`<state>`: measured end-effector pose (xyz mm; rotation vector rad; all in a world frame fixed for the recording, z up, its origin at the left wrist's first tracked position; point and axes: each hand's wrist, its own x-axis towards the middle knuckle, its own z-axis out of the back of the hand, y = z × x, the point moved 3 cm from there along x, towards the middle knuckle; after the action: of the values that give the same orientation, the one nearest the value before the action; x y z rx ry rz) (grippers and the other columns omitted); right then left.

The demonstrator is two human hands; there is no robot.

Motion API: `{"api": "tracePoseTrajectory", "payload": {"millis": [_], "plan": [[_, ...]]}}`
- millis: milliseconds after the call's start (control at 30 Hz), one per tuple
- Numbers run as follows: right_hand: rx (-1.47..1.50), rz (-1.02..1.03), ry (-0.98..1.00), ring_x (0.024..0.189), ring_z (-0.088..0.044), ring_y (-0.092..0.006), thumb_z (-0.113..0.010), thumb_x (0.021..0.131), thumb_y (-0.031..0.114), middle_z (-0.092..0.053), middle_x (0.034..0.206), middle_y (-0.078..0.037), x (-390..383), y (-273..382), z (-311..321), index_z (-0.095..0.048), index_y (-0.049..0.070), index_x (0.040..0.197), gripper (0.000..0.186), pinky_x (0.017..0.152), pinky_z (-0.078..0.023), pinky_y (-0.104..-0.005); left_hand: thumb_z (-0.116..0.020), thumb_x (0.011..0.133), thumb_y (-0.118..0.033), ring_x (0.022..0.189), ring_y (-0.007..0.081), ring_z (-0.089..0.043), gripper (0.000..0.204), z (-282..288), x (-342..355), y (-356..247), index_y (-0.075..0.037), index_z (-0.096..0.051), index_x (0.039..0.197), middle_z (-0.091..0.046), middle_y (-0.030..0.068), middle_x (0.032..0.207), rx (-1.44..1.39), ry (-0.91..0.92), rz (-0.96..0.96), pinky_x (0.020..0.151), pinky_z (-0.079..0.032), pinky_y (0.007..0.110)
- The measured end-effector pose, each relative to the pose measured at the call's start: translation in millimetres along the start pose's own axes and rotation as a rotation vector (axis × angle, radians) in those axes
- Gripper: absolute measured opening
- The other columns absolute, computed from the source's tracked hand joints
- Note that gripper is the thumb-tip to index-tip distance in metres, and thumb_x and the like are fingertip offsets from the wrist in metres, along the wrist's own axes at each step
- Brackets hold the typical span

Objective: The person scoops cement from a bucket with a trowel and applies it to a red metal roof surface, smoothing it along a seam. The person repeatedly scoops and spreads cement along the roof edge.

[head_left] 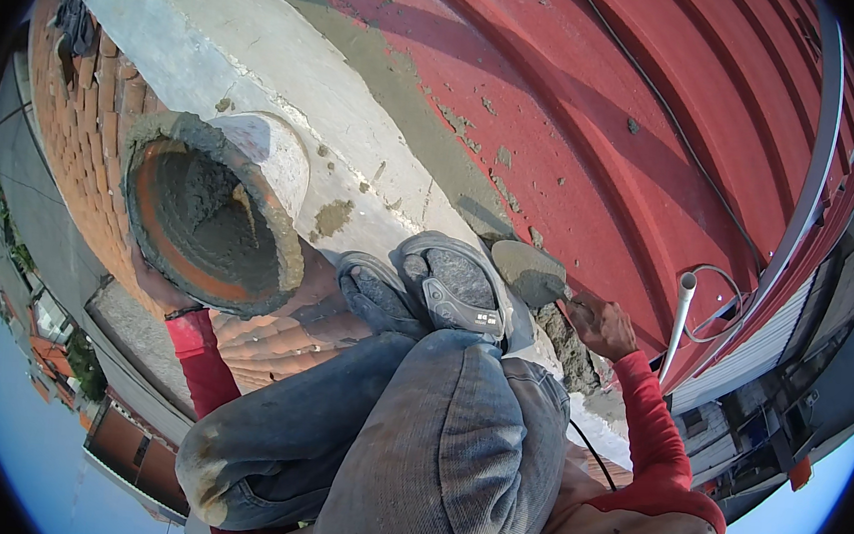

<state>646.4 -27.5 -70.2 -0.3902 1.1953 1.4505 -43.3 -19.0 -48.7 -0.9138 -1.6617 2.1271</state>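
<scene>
At the left, a round orange bucket [146,203] with a mortar-crusted rim tilts its mouth toward me. Grey wet mortar [213,212] lies inside it. My left hand [157,284] grips the bucket from its lower side, its fingers partly hidden behind it. On the right, my right hand [603,327] is closed round the handle of a trowel [529,273], whose blade is coated with mortar. The blade is beside my right sandal, low over the seam between the concrete ledge [356,151] and the red metal roof [593,200]. Rough mortar [566,350] lies along the seam below the trowel.
My sandalled feet [451,284] stand on the ledge. A smoothed mortar strip [401,84] runs along the roof's edge. Clay roof tiles [97,131] slope away at the left. A white pipe [681,312] and a dark cable [674,121] are at the right, near the roof's edge.
</scene>
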Motion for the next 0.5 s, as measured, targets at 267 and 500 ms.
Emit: {"api": "tracePoseTrajectory", "payload": {"millis": [267, 500], "plan": [[0.138, 0.233, -0.205, 0.085, -0.067, -0.0454, -0.056, 0.094, 0.034, -0.069, 0.087, -0.025, 263, 115, 21, -0.06, 0.004, 0.105, 0.032, 0.075, -0.051, -0.0527, -0.034, 0.107, -0.021, 0.122, 0.0196, -0.055, 0.044, -23, -20, -10, 0.002, -0.047, 0.142, -0.053, 0.0091, 0.14, -0.023, -0.066, -0.002, 0.104, -0.044, 0.033], [0.058, 0.09, -0.068, 0.073, -0.069, -0.0245, -0.05, 0.098, 0.044, -0.07, 0.088, -0.012, 468, 232, 20, -0.065, 0.007, 0.112, 0.042, 0.067, -0.053, -0.0404, -0.035, 0.106, -0.026, 0.123, 0.0199, -0.054, 0.047, -28, -27, -13, 0.002, -0.048, 0.141, -0.054, 0.0096, 0.138, 0.333, -0.2, -0.124, 0.106, -0.041, 0.032]]}}
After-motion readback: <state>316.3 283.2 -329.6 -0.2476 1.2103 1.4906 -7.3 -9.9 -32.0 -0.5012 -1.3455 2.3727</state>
